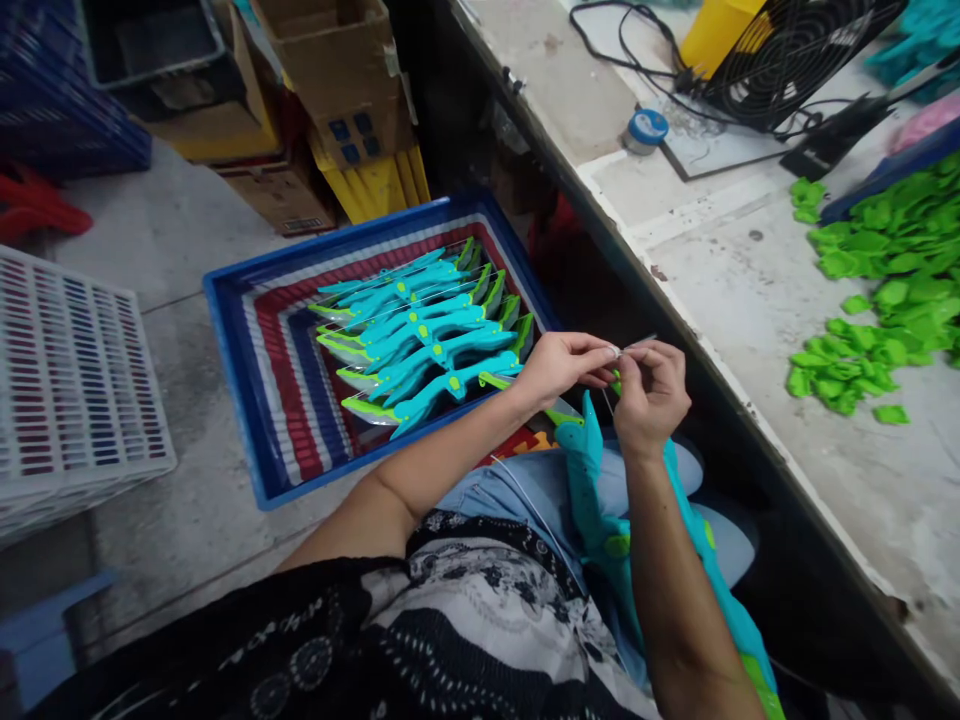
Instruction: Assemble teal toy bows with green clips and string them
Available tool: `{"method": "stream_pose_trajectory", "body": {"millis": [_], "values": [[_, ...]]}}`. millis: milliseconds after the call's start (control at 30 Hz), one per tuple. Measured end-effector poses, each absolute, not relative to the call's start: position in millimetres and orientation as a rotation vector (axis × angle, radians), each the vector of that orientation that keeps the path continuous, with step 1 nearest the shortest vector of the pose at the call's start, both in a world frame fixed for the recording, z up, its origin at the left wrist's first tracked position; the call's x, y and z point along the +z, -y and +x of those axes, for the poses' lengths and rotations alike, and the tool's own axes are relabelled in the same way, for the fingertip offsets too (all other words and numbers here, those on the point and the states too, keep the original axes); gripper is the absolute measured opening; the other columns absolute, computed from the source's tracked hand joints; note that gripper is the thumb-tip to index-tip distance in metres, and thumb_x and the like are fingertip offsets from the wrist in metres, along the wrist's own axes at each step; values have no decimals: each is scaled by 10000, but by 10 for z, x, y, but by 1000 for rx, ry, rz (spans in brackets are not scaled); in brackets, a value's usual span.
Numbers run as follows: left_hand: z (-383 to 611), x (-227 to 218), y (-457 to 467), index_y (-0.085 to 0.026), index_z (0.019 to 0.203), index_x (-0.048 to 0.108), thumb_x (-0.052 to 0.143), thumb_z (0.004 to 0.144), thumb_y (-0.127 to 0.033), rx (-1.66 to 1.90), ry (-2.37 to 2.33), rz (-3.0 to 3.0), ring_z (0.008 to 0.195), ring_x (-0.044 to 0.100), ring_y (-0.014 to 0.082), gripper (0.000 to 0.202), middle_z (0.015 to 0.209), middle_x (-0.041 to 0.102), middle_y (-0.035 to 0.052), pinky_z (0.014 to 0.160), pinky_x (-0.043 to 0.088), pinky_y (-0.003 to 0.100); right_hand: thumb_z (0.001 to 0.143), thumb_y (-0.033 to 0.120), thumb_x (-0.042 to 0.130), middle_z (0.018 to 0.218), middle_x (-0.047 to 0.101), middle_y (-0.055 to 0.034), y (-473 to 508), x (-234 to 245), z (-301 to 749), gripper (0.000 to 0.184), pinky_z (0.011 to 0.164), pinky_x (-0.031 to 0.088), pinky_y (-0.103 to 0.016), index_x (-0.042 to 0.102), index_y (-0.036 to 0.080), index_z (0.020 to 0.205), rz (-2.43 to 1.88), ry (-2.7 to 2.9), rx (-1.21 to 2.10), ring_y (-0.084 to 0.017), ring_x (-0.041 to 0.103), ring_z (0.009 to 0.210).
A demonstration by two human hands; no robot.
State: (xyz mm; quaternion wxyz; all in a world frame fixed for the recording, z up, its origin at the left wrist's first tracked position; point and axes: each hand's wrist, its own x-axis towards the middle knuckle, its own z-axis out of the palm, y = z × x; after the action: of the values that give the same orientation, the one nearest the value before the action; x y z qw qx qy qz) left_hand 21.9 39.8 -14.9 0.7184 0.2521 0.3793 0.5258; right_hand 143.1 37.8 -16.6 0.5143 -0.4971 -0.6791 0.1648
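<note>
A turquoise toy bow (591,465) with lime-green parts rests across my lap, its lower end passing under my right forearm. Above its near tip, my left hand (564,368) pinches a thin white string (616,351) between thumb and fingers. Close beside it, my right hand (654,392) is closed in a pinch on the same string, fingertips almost touching the left ones. A small thin sliver shows over the right fingers; I cannot make out what it is. Several finished-looking turquoise and green toy bows (424,330), strung with white string, lie side by side in a blue crate (232,385).
To the right runs a worktable (750,420) with lime-green plastic pieces (847,365), a fan (795,60), a small blue-lidded tin (646,128) and black cables. A white crate (75,380) stands left on the floor; cardboard boxes (337,80) are stacked behind the blue crate.
</note>
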Motion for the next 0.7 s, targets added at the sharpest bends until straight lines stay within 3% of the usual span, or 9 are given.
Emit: {"method": "stream_pose_trajectory", "body": {"millis": [167, 333, 500, 600, 700], "values": [[158, -62, -387, -95, 776, 662, 728, 719, -177, 1092, -783, 492, 585, 641, 116, 120, 621, 658, 21, 595, 527, 234, 844, 241, 607, 935, 618, -33, -370, -152, 1422, 97, 863, 507, -363, 690, 197, 868, -1155, 1598, 474, -163, 610, 909], [302, -22, -417, -118, 662, 585, 623, 772, -118, 1219, -863, 336, 512, 590, 88, 116, 561, 605, -18, 553, 495, 215, 868, 223, 573, 1055, 648, -55, -388, -107, 1464, 227, 859, 524, -360, 681, 224, 1069, -1103, 1741, 509, -168, 628, 961], [312, -9, -474, -110, 565, 549, 537, 738, -37, 1218, -762, 179, 514, 577, 88, 188, 534, 575, -19, 639, 526, 270, 826, 213, 649, 881, 680, -29, -504, -64, 1540, 88, 777, 537, -320, 711, 225, 888, -1021, 1883, 285, -153, 648, 832], [248, -22, -477, -83, 615, 613, 544, 723, -37, 1156, -717, 237, 573, 619, 111, 136, 590, 628, 20, 719, 537, 311, 840, 223, 633, 864, 688, -29, -554, -47, 1606, 64, 769, 540, -317, 688, 215, 870, -1020, 1938, 306, -154, 655, 816], [215, -36, -472, -82, 694, 662, 609, 685, -30, 1118, -739, 406, 619, 632, 106, 75, 621, 652, 14, 745, 527, 289, 861, 211, 589, 869, 686, -36, -558, -48, 1649, 67, 795, 530, -321, 653, 211, 881, -1016, 2032, 208, -160, 652, 834]]}}
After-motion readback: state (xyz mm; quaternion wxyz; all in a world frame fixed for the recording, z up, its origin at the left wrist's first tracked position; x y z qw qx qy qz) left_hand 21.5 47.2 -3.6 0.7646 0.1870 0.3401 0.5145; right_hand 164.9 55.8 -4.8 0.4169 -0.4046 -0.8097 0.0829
